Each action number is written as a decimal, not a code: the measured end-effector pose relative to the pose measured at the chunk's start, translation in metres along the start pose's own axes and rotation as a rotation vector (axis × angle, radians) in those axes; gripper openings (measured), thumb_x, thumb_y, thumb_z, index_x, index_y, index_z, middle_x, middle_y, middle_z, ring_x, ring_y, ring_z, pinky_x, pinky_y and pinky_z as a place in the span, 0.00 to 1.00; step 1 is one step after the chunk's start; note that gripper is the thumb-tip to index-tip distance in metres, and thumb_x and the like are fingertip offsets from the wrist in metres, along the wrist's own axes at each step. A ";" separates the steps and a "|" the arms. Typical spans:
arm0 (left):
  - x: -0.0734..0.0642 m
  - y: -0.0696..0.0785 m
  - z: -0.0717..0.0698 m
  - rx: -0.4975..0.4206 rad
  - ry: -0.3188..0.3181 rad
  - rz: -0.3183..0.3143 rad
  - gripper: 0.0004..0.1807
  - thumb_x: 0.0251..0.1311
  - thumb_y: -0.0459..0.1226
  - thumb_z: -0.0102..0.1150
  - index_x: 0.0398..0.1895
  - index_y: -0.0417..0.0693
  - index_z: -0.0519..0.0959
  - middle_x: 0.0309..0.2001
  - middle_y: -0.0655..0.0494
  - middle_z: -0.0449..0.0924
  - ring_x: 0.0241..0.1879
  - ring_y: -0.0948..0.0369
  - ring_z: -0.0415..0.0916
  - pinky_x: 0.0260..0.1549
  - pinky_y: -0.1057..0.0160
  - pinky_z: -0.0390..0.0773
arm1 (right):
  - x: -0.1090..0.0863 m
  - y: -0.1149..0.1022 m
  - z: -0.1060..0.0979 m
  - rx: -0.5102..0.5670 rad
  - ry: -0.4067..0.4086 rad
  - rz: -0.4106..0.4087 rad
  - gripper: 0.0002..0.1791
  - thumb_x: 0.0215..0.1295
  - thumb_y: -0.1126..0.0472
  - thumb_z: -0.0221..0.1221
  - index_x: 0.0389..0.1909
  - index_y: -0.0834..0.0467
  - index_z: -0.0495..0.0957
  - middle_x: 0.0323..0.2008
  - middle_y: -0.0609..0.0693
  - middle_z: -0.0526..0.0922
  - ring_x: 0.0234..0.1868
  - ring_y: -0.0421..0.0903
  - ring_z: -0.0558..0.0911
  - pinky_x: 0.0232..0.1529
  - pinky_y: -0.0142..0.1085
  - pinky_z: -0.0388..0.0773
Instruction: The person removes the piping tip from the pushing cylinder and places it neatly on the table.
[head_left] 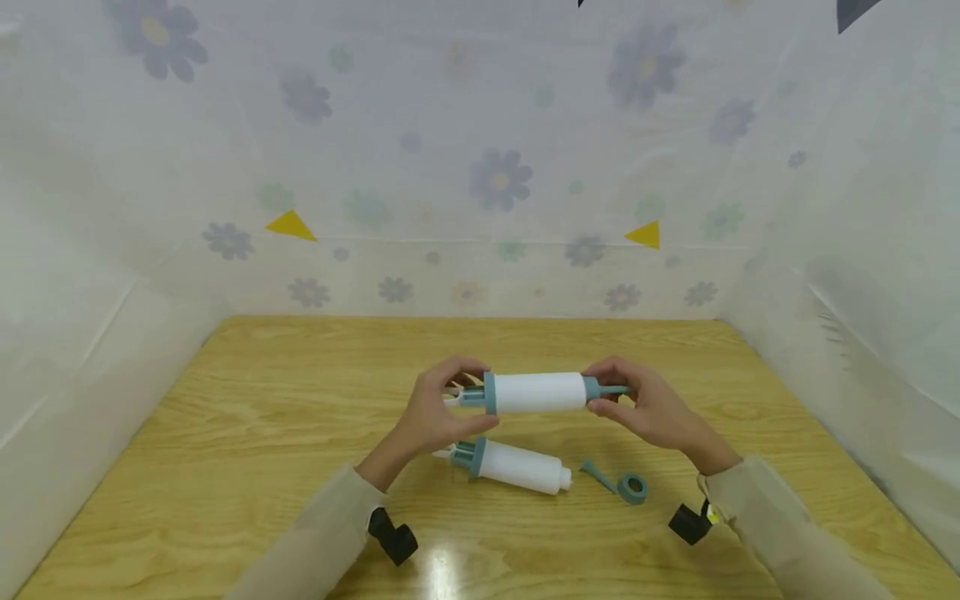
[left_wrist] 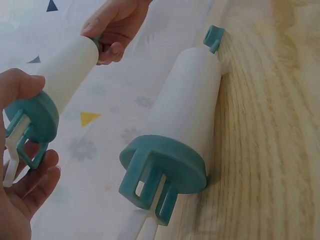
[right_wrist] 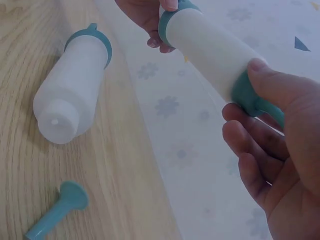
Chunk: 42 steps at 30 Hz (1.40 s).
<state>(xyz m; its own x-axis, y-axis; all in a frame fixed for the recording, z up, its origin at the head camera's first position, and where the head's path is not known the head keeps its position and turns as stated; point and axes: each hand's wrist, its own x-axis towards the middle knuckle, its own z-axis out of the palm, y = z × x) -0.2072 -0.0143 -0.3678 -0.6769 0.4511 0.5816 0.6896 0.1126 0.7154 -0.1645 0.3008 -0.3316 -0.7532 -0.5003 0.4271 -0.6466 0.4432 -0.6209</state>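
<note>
My left hand (head_left: 438,412) grips the teal collar end of a large white-and-teal syringe-like tube (head_left: 540,392), thumb and fingers on opposite sides of the collar. The tube is held level above the table. At its other end, my right hand (head_left: 651,410) pinches the teal cap, from which a thin teal nozzle (head_left: 615,390) sticks out. Below lies a second white tube (head_left: 521,467) with the same teal collar; its narrow white tip (right_wrist: 59,121) is bare. To the right of that tip rest a loose teal nozzle (head_left: 598,477) with a flared base and a teal ring (head_left: 632,488).
Everything is over a wooden table (head_left: 300,383). Pale flower-patterned sheeting (head_left: 420,150) hangs behind it and along both sides, with yellow triangles (head_left: 292,226) on the back sheet. A small black camera (head_left: 393,537) hangs at each wrist.
</note>
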 end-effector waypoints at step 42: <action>-0.032 0.007 -0.008 -0.254 0.042 0.083 0.23 0.32 0.29 0.77 0.37 0.44 0.80 0.36 0.43 0.82 0.25 0.66 0.78 0.19 0.64 0.80 | -0.013 -0.040 0.030 -0.030 0.082 -0.235 0.18 0.59 0.71 0.63 0.50 0.63 0.76 0.41 0.56 0.82 0.37 0.38 0.83 0.34 0.27 0.81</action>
<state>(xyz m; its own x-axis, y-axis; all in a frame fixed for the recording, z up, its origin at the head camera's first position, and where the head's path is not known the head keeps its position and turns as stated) -0.1828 -0.0349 -0.3783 -0.6344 0.4117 0.6542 0.6601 -0.1517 0.7357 -0.1252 0.2672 -0.3314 -0.5883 -0.5311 0.6098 -0.8074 0.3444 -0.4790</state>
